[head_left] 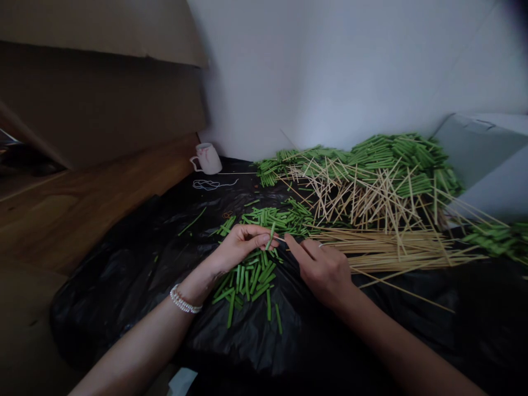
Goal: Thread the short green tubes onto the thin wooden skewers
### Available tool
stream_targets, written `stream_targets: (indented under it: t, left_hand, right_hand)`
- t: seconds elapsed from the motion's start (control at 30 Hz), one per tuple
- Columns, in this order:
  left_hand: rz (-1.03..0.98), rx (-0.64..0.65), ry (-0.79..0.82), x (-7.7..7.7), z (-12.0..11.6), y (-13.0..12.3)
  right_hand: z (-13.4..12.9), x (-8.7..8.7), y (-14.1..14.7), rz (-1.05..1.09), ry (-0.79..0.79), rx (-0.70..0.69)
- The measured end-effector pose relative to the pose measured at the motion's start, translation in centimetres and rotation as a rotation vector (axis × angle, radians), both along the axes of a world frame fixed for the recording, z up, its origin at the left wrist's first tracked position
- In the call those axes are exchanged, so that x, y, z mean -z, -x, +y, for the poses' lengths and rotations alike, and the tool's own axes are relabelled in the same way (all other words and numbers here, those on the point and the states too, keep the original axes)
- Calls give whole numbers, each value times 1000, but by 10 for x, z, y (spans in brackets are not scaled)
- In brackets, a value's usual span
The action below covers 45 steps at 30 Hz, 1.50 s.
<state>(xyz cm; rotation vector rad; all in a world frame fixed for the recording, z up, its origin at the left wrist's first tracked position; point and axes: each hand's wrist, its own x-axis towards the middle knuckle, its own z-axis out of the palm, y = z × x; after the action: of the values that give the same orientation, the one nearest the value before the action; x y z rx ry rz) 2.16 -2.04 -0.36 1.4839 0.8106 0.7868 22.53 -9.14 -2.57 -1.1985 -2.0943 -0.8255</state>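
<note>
Here's the left hand [237,246], thumb and fingers pinched on a short green piece of stalk [271,235], tilted at their tips! Just right of them, the right hand [324,269] has its fingers clamped on a thin pale stick [280,238], its end at that piece; whether it's pierced, I can't tell from here. Below the left fingers, cut green pieces [254,279] lie scattered on black plastic [124,280]. To the right of the right fingers, a row of bare sticks [383,261], and farther back, a heap of sticks bearing green bunches [396,157]. White mug [210,159] beyond the left fingers, off left.
</note>
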Motion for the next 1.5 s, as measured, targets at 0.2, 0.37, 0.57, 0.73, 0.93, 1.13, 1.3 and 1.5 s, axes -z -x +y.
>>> stream_targets:
  t: [0.2, 0.37, 0.57, 0.73, 0.93, 1.13, 1.3, 1.5]
  left_hand:
    - [19, -2, -20, 3, 1, 1]
    - [58, 4, -69, 3, 2, 1]
    - [84, 37, -89, 3, 1, 1]
    - [82, 45, -78, 2, 0, -1]
    - [-57, -172, -35, 0, 6, 3]
    - [-66, -137, 44, 5, 5, 0]
    - [-73, -70, 72, 9, 1, -4]
    - [-239, -240, 85, 8, 10, 2]
  right_hand:
    - [-1, 0, 1, -23, 26, 21]
    - [-2, -1, 3, -36, 30, 28]
    - [-2, 2, 6, -23, 32, 7]
    - [1, 5, 5, -26, 45, -1]
    - [5, 7, 0, 2, 67, 36]
    - [5, 8, 0, 39, 46, 16]
    - [3, 4, 4, 6, 32, 12]
    - [4, 3, 1, 37, 68, 25]
